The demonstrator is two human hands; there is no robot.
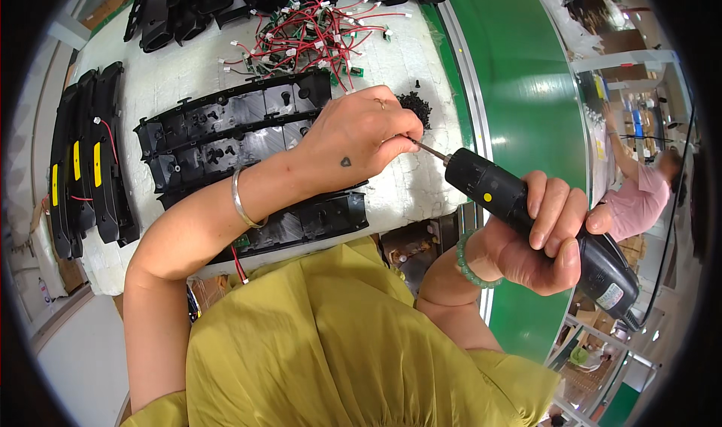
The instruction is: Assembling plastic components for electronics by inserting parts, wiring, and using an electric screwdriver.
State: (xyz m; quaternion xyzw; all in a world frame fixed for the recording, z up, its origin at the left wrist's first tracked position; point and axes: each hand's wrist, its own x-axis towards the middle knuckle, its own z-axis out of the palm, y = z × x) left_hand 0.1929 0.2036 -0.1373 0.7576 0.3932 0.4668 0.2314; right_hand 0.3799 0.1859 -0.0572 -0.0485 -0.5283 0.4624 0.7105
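My right hand [545, 239] is wrapped round a black electric screwdriver [487, 182], which points left. Its thin metal bit [432, 151] reaches my left hand [357, 130]. The left fingers are pinched together at the bit's tip; whatever tiny thing they hold there is hidden. Just behind those fingers lies a small heap of black screws [415, 111]. Under and beside my left forearm, several long black plastic housings [226, 107] lie with their hollow insides up. The front housing [331, 215] has a small green board and a red wire at its left end.
A tangle of red wires [316, 32] with white plugs and small green boards lies at the back. More black housings [98, 164] with yellow labels stand at the left, others at the far edge. A green belt [530, 111] runs along the right, with a person [639, 194] beyond it.
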